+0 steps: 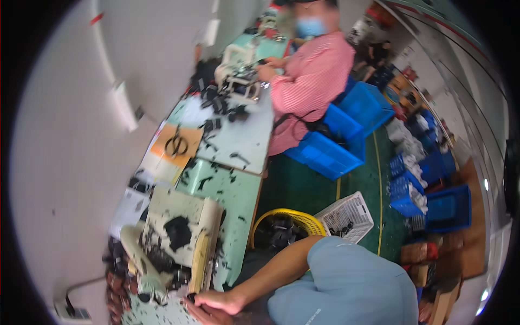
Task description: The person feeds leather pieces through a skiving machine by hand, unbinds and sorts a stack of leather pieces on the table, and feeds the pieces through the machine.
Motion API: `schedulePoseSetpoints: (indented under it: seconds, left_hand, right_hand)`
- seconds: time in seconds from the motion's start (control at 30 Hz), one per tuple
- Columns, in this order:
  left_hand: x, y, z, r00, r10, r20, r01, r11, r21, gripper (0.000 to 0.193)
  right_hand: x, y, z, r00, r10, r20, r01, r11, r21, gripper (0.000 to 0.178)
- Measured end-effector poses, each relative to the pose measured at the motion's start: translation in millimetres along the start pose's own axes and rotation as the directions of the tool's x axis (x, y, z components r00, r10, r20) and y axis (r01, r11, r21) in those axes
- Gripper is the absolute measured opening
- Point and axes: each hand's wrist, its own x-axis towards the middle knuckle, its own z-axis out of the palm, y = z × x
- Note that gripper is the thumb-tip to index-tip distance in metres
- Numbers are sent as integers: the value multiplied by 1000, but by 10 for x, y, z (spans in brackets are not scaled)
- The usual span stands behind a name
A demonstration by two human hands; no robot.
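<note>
At the lower edge, my right hand (221, 300) is closed, its fingertips at a small black piece (191, 297) beside the sewing machine's front end. My left hand (207, 315) lies just below and against it, fingers pressed together; the lower edge cuts it off, and what it may hold is hidden. The cream sewing machine (135, 252) stands left of both hands. Behind its arm is a pale machine bed (173, 203) with a black fabric piece (177, 232) on top. Dark parts (165, 262) crowd round the machine.
Black scraps litter the green bench (238, 189). Farther along, a co-worker in a pink top (314, 70) handles something at another sewing machine (235, 65). Beside the bench stand a yellow basket (303, 216), a white crate (355, 216) and blue crates (330, 157). Scissors (176, 145) lie on papers.
</note>
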Motion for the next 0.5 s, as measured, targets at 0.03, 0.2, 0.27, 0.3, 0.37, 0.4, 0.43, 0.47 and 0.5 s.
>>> schedulePoseSetpoints:
  seconds: [0.03,0.2,0.27,0.3,0.37,0.4,0.43,0.47,0.5]
  left_hand:
    - [309,-500,-605,953,275,126,-151,792,-592,64]
    - [867,-959,-699,707,646,-287,83,-479,-874,44]
    - [1086,-1175,-1083,669,684,-289,169,-519,-838,40]
    - [1292,-1502,-1450,471,871,-139,446,-371,-815,37]
    - [1454,-1453,-1203,377,912,-160,503,-347,-792,34]
    - [1535,-1425,-1087,288,944,-162,561,-303,-771,31]
    - [1577,-1403,-1078,287,944,-162,558,-302,-773,31]
    - [1605,-1395,-1063,270,957,-102,568,-244,-786,30]
    - [1644,-1435,-1015,265,964,-23,580,-178,-795,29]
  right_hand:
    - [56,-20,-184,997,-75,-24,76,997,28,14]
    - [405,76,-472,980,116,164,-46,923,-382,19]
    - [312,19,-576,979,146,140,-47,838,-543,24]
    - [167,-47,-535,991,113,69,-45,778,-626,25]
    - [155,-206,-571,997,1,80,57,697,-715,26]
    - [204,-259,-594,991,-87,105,136,595,-792,27]
    - [295,-327,-623,990,-89,107,139,597,-790,27]
    - [400,-397,-641,949,-265,171,278,447,-850,25]
    - [418,-402,-564,877,-401,264,389,270,-881,23]
